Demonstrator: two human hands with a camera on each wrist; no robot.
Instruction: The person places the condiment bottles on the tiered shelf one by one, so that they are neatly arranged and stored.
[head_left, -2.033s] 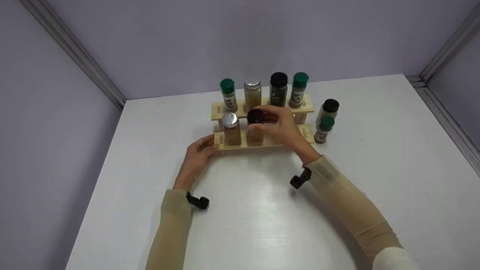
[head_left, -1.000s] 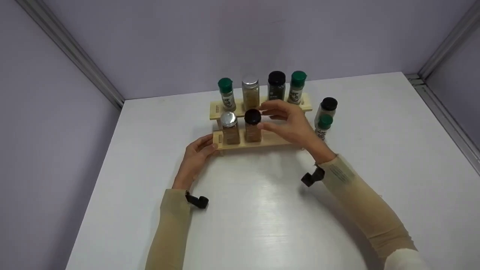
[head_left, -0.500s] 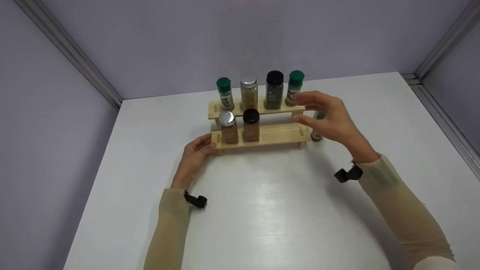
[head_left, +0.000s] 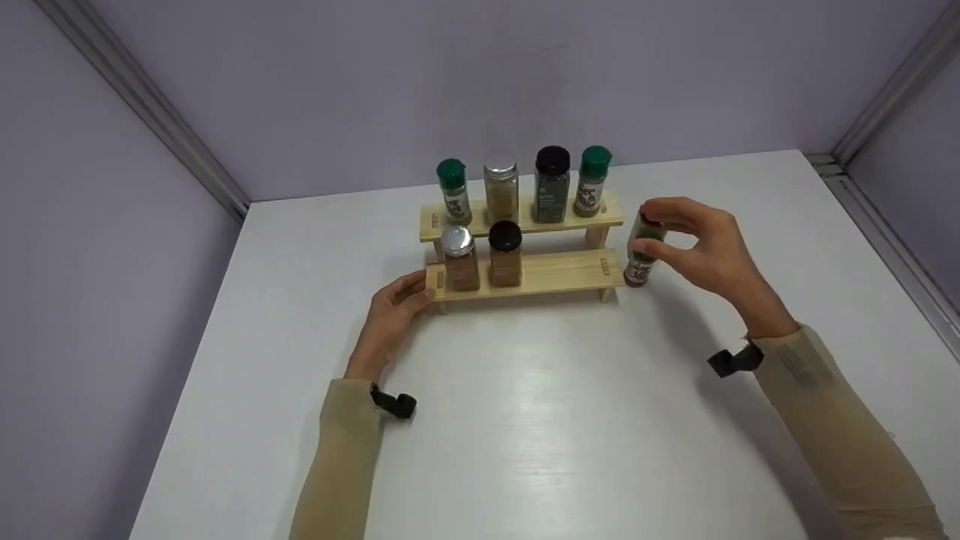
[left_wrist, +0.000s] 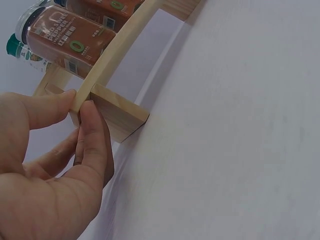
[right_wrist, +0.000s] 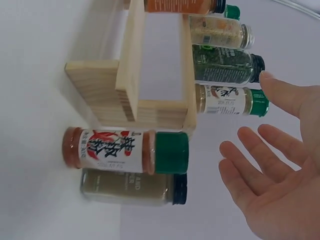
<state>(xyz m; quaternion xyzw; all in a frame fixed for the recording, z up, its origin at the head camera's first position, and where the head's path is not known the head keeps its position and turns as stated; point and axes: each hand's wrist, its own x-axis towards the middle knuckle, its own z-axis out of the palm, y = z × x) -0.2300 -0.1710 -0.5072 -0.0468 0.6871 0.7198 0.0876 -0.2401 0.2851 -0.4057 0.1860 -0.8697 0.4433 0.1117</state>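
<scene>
My left hand (head_left: 386, 322) pinches the left end of the two-tier wooden spice rack (head_left: 562, 274), thumb on top and fingers under the board in the left wrist view. My right hand (head_left: 709, 251) is over a small green-capped spice jar (head_left: 638, 271) standing right of the rack. In the right wrist view its fingers are spread and apart from that red-powder jar (right_wrist: 115, 150). A black-capped jar (right_wrist: 127, 187) stands right behind it, mostly hidden in the head view. The lower tier bears a silver-capped jar (head_left: 461, 262) and a black-capped jar (head_left: 506, 259) with reddish-brown contents.
On the upper tier stand a green-capped jar (head_left: 454, 195), a silver-capped jar (head_left: 501, 191), a black-capped jar (head_left: 552, 187) and another green-capped jar (head_left: 592, 184). A white table (head_left: 525, 420) lies beneath, with pale walls (head_left: 360, 97) around it.
My right hand let go of the black-capped jar on the lower tier and moved right to the jars beside the rack. My left hand stayed on the rack's end.
</scene>
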